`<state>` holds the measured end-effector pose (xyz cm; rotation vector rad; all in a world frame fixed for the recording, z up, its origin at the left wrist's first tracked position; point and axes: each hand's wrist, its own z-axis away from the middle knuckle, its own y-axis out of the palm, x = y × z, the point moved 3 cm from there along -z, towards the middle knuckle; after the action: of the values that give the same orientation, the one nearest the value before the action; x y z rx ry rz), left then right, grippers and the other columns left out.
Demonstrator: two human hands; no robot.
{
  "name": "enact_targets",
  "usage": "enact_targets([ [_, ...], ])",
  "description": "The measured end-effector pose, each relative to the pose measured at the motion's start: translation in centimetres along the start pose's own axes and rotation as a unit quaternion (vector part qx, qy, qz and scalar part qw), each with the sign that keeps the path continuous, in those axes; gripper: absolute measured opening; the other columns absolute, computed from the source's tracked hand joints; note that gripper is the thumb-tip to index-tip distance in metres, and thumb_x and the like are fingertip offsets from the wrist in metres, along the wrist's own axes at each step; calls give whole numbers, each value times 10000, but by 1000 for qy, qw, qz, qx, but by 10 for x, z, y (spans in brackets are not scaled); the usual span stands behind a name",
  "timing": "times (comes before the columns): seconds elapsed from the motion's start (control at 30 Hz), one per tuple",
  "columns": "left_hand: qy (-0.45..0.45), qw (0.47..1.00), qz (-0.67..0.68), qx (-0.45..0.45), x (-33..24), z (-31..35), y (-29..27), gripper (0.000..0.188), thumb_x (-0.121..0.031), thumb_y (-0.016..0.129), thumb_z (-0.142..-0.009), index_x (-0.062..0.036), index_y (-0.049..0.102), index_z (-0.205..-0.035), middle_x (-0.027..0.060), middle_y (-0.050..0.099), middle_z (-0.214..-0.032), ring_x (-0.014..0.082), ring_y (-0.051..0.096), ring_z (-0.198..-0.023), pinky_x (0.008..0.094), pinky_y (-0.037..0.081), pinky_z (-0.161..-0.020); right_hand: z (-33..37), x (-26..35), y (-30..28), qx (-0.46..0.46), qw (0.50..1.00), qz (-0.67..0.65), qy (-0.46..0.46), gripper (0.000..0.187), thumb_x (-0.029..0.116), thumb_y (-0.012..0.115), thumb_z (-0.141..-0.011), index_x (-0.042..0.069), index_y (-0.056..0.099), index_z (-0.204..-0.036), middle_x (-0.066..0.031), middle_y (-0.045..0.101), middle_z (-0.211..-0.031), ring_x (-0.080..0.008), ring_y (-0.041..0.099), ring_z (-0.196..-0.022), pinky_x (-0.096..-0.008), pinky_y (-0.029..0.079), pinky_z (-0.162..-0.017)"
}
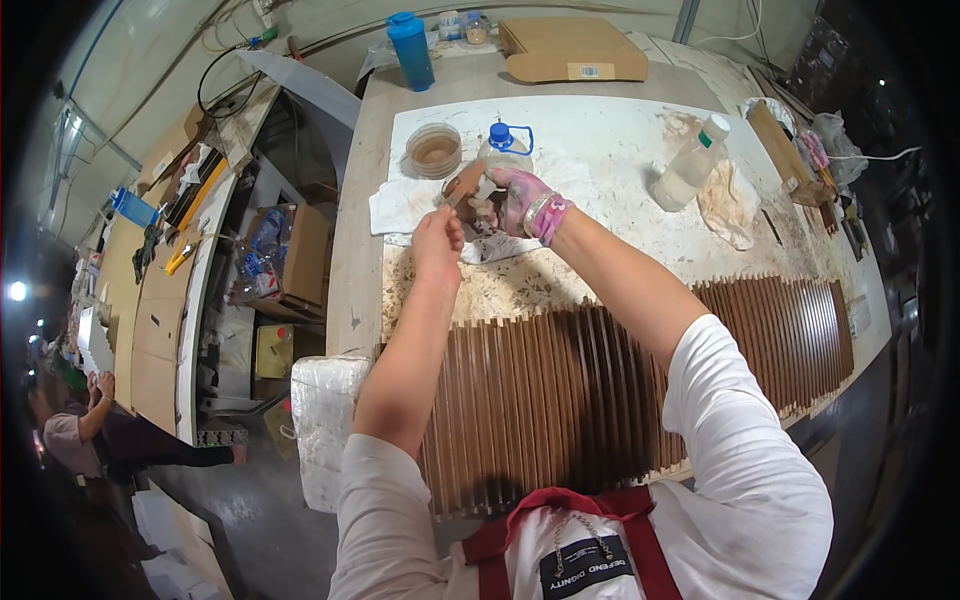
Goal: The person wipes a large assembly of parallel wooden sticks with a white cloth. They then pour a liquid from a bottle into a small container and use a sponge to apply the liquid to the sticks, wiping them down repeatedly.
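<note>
My bare left hand is closed, fingers curled in, at the lower end of a small flat brown piece that looks like wood. Its exact kind is hard to make out. My right hand wears a pink patterned glove with stained fingertips. Its fingers close around the other side of the brown piece. Both hands are raised over the table's white, stained work surface. Just beyond them stand a clear tub of brownish liquid and a clear bottle with a blue cap and handle. White cloth lies under and beside the hands.
Many brown slatted strips lie side by side in front of me. A white-capped bottle and a stained rag are at right. Farther back are a blue shaker and cardboard box. At far left, another person works beside a bench.
</note>
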<state>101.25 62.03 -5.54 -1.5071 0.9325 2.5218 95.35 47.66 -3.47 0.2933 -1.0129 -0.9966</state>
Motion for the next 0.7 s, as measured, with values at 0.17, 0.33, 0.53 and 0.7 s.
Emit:
enact_targets([
  [0.17,103,991,-66,-49,-15,-19,-11,179,-185,587,-935,-87,538,-793,-13,515,-654,80,436,-548,217,346,-522,6,1,-8,56,998,18,-25,292,314,480,-980,93,536,-1161,-144,635,-929,-207,540,-616,-335,460,-532],
  [0.33,215,956,-190,-65,-32,-15,-8,220,-163,585,-920,-55,533,-735,-4,521,-612,72,449,-558,238,361,-522,-3,14,-15,-8,973,173,-152,277,256,566,-944,82,562,-1159,-109,646,-925,-242,657,-805,-364,554,-643],
  [0.53,302,859,-408,-66,-44,-8,-4,230,-190,572,-925,9,554,-811,128,594,-660,240,543,-581,356,432,-581,4,15,6,-66,710,584,-388,411,291,617,-891,-4,573,-1173,-193,660,-1061,-319,646,-971,-385,504,-838],
  [0.7,359,808,-465,-38,-39,5,7,204,-173,583,-916,0,552,-813,133,567,-632,252,508,-562,354,426,-569,2,10,27,-96,635,631,-436,362,315,599,-895,54,586,-1146,-208,658,-1030,-363,632,-971,-407,493,-828],
])
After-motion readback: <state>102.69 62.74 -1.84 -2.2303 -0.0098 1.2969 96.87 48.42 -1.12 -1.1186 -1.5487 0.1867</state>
